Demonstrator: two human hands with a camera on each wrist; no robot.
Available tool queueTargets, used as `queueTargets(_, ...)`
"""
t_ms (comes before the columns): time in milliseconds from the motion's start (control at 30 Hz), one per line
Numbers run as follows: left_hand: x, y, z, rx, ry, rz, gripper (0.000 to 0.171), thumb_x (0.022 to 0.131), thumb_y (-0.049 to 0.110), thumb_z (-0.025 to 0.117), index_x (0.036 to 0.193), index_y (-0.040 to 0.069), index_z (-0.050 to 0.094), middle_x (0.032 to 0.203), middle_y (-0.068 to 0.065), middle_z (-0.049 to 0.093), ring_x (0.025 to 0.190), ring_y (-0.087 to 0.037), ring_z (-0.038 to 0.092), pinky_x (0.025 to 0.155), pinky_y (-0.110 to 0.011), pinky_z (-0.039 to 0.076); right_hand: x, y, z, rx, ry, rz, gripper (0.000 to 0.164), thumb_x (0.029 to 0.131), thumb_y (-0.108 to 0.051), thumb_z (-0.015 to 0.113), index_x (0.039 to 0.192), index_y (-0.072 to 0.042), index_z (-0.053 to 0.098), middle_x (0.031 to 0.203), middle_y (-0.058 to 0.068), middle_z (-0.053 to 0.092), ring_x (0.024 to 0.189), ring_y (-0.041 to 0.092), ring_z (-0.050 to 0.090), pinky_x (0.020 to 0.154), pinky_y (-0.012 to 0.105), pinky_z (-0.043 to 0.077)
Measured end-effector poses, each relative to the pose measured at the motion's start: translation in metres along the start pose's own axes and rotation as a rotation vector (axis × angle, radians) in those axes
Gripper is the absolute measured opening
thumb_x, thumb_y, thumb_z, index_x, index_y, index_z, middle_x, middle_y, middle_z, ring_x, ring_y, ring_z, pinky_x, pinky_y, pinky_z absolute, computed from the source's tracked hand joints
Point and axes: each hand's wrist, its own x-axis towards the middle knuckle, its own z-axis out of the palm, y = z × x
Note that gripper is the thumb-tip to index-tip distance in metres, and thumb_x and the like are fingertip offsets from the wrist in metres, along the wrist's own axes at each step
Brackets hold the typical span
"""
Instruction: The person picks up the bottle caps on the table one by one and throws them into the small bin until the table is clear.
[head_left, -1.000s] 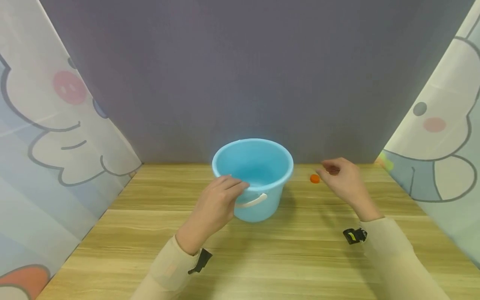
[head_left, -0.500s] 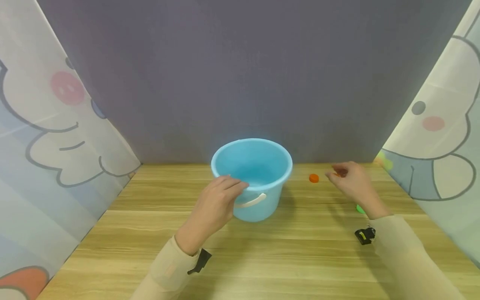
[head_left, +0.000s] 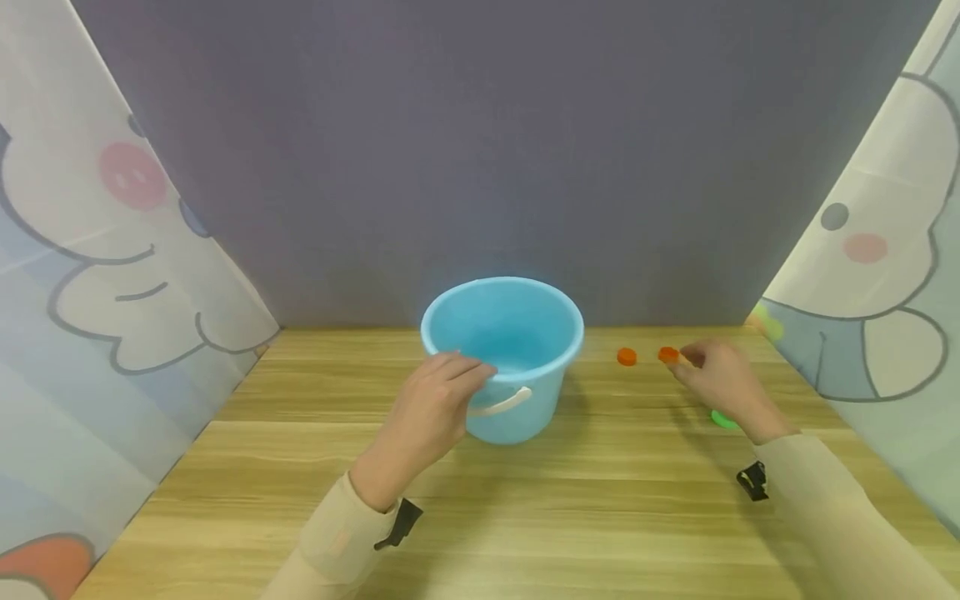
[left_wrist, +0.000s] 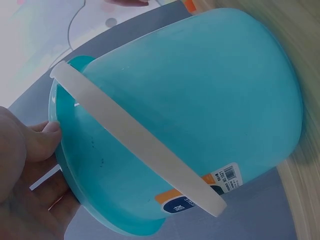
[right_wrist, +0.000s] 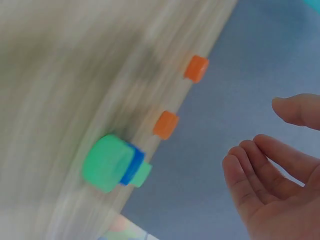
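A light blue bucket (head_left: pixel 525 408) with a white handle (head_left: pixel 504 404) stands upright on the wood-grain table. My left hand (head_left: pixel 442 400) grips its near-left rim, with the thumb on the outside in the left wrist view. Nothing is in my right hand (head_left: pixel 723 379), which hovers to the right with its thumb and fingers apart. Just left of its fingertips lies an orange bottle-cap-like disc (head_left: pixel 668 355); a similar orange disc (head_left: pixel 626 357) sits nearer the bucket. A bright green piece (head_left: pixel 723 419) shows partly from under my right hand.
In the right wrist view, a large green piece (right_wrist: pixel 107 162), a blue piece (right_wrist: pixel 133 164) and a small green piece (right_wrist: pixel 142 174) line up by the orange discs. A dark grey panel (head_left: pixel 510 150) closes the back. Cartoon-printed sheets (head_left: pixel 877 250) flank the table.
My right hand has moved right, away from the bucket. The second orange disc and the green piece have come into sight. The left hand keeps its grip on the rim.
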Motion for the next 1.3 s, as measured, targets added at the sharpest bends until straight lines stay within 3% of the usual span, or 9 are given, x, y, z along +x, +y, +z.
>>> queueTargets(367,0.000,0.002,-0.005,0.015,-0.010,-0.002,0.041,0.078,-0.021,0.067,0.107,0.006,0.077,0.098,-0.001,0.073,0.094,-0.022,0.066,0.086,-0.033,0.057,-0.003,0.026,-0.004,-0.055,-0.085,0.038,0.052,0.096,-0.019,0.065,0.122,0.025,0.055,0.127,0.047,0.051,0.116,0.064,0.050,0.092,0.072,0.045)
queueTargets(467,0.000,0.003,-0.006,0.015,-0.016,-0.009,0.042,0.077,-0.022,0.067,0.107,0.007,0.077,0.099,-0.001,0.074,0.095,-0.022,0.066,0.087,-0.033,0.056,-0.003,0.031,-0.005,-0.064,-0.114,0.047,0.048,0.097,-0.020,0.063,0.116,0.025,0.059,0.116,0.045,0.058,0.102,0.057,0.060,0.091,0.074,0.044)
queueTargets(600,0.000,0.003,-0.005,0.014,-0.018,-0.017,0.043,0.078,-0.022,0.066,0.107,0.007,0.077,0.099,-0.002,0.074,0.096,-0.023,0.065,0.088,-0.034,0.056,-0.004,0.037,-0.008,-0.095,-0.168,0.075,0.051,0.098,-0.020,0.061,0.118,0.026,0.056,0.119,0.047,0.056,0.104,0.060,0.058,0.092,0.074,0.043)
queueTargets(700,0.000,0.003,-0.004,0.011,-0.018,-0.021,0.042,0.079,-0.021,0.066,0.108,0.007,0.077,0.100,-0.002,0.074,0.097,-0.024,0.063,0.088,-0.034,0.056,-0.005,0.041,-0.010,-0.133,-0.185,0.085,0.055,0.097,-0.020,0.062,0.120,0.029,0.052,0.127,0.050,0.046,0.117,0.068,0.045,0.092,0.074,0.043)
queueTargets(900,-0.002,0.002,-0.005,0.002,-0.024,-0.019,0.042,0.082,-0.020,0.066,0.113,0.007,0.076,0.104,-0.002,0.074,0.099,-0.024,0.062,0.089,-0.033,0.055,-0.004,0.048,-0.009,-0.177,-0.196,0.094,0.054,0.095,-0.020,0.063,0.117,0.028,0.054,0.122,0.049,0.051,0.114,0.067,0.048,0.090,0.072,0.046)
queueTargets(1300,-0.001,0.004,-0.003,0.042,0.020,-0.015,0.026,0.084,-0.002,0.078,0.108,0.008,0.078,0.098,0.000,0.075,0.094,-0.024,0.063,0.084,-0.037,0.054,-0.001,0.059,-0.007,-0.202,-0.239,0.138,0.057,0.094,-0.023,0.066,0.118,0.028,0.053,0.123,0.049,0.050,0.113,0.066,0.049,0.090,0.070,0.047)
